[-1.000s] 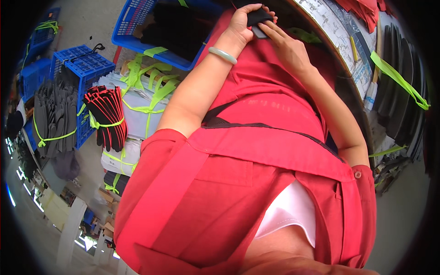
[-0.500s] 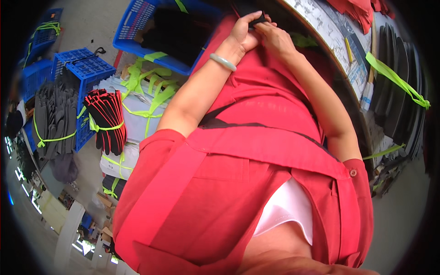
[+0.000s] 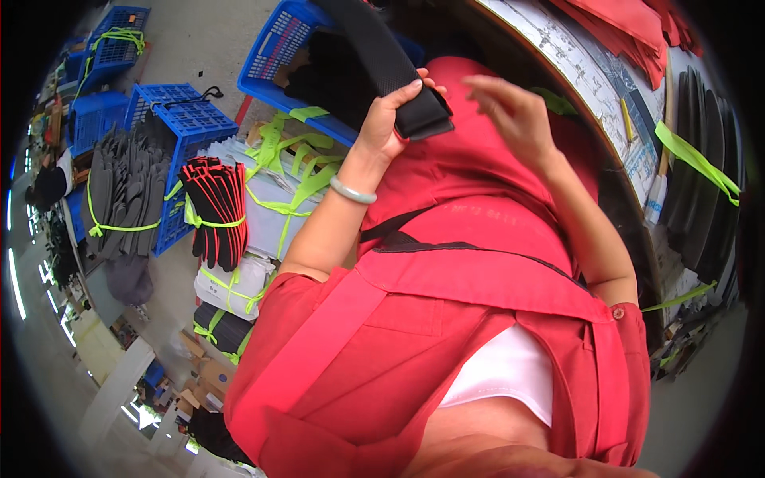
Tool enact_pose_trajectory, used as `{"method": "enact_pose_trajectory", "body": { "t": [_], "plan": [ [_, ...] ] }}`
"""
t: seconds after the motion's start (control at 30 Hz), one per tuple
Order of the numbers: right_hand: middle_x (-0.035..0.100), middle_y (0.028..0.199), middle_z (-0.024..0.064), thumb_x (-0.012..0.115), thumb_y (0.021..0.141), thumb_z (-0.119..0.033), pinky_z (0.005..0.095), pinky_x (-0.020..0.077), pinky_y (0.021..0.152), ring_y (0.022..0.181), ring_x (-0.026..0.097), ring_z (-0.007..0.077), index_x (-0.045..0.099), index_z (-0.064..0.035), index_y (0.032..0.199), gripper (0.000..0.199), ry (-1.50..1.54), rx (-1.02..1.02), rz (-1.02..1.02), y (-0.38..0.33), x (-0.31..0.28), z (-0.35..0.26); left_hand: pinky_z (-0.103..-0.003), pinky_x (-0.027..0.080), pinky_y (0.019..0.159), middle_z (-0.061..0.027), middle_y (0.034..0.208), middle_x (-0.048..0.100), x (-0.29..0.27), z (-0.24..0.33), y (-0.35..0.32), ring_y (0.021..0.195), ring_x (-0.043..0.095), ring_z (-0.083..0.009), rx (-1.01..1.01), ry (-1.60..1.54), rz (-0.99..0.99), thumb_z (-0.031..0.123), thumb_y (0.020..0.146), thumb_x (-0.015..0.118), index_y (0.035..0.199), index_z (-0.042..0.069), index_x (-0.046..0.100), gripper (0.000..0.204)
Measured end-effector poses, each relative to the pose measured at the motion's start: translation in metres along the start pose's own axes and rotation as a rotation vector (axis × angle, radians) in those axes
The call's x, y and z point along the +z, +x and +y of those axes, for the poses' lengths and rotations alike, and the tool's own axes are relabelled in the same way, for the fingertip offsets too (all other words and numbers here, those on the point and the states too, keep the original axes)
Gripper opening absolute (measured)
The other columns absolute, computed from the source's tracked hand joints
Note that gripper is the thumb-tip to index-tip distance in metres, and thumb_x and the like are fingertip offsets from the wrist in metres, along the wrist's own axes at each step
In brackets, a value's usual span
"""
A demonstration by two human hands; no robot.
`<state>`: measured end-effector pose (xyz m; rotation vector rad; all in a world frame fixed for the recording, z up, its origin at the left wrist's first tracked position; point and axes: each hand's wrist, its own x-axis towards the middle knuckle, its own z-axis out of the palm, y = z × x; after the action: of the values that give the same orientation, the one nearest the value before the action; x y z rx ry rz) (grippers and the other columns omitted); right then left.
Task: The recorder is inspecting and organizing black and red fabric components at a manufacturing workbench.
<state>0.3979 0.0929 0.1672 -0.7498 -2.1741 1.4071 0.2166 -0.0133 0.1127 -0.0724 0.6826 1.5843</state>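
My left hand (image 3: 385,119), with a pale bangle (image 3: 352,192) on its wrist, grips a long black textured strip (image 3: 374,49). The strip's end is folded into a flat loop that sticks out past my fingers, over my red-clothed lap. From there the strip runs up and out at the top of the head view. My right hand (image 3: 518,118) hangs apart from it to the right, its fingers loosely bent, a little blurred and holding nothing.
Beyond my left hand stands a blue crate (image 3: 267,60) with dark pieces inside. A worktable (image 3: 586,92) with red pieces (image 3: 629,32) runs along the right, beside a tied black stack (image 3: 701,159). Tied bundles of gloves (image 3: 215,211) and blue baskets (image 3: 187,115) are at left.
My hands were together on a small black piece. Now they are apart: the left has moved left and lower with the strip, more of which shows, and the right has let go.
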Motion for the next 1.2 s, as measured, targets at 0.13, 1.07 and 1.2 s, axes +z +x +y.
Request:
{"method": "enact_pose_trajectory", "body": {
  "t": [0.13, 1.07, 1.2],
  "plan": [
    [0.064, 0.110, 0.0071, 0.052, 0.099, -0.031, 0.0226, 0.0500, 0.078, 0.087, 0.061, 0.0090, 0.050, -0.0067, 0.135, 0.044, 0.422, 0.318, -0.162, 0.032, -0.017, -0.005, -0.040, 0.057, 0.080, -0.0133, 0.096, 0.064, 0.027, -0.002, -0.015, 0.093, 0.066, -0.0273, -0.159, 0.154, -0.165, 0.007, 0.090, 0.057, 0.115, -0.002, 0.053, 0.026],
    [0.064, 0.083, 0.0091, 0.054, 0.096, -0.027, 0.0343, 0.0568, 0.069, 0.072, 0.065, 0.0213, 0.056, -0.0018, 0.105, 0.026, 0.995, 0.364, 0.224, 0.109, -0.104, -0.018, -0.025, 0.051, 0.062, -0.0086, 0.073, 0.066, 0.062, -0.046, -0.034, 0.066, 0.064, -0.0125, -0.273, 1.070, -0.561, 0.028, 0.098, 0.052, 0.083, -0.003, 0.067, 0.037],
    [0.067, 0.089, 0.0113, 0.055, 0.096, -0.027, 0.0348, 0.0562, 0.074, 0.078, 0.067, 0.0231, 0.058, -0.0022, 0.105, 0.026, 0.915, 0.471, 0.098, 0.101, -0.090, -0.033, -0.026, 0.052, 0.066, -0.0074, 0.090, 0.067, 0.036, -0.025, -0.009, 0.075, 0.065, -0.0122, -0.083, 0.667, -0.343, 0.026, 0.097, 0.056, 0.105, -0.002, 0.063, 0.029]
  ]
}}
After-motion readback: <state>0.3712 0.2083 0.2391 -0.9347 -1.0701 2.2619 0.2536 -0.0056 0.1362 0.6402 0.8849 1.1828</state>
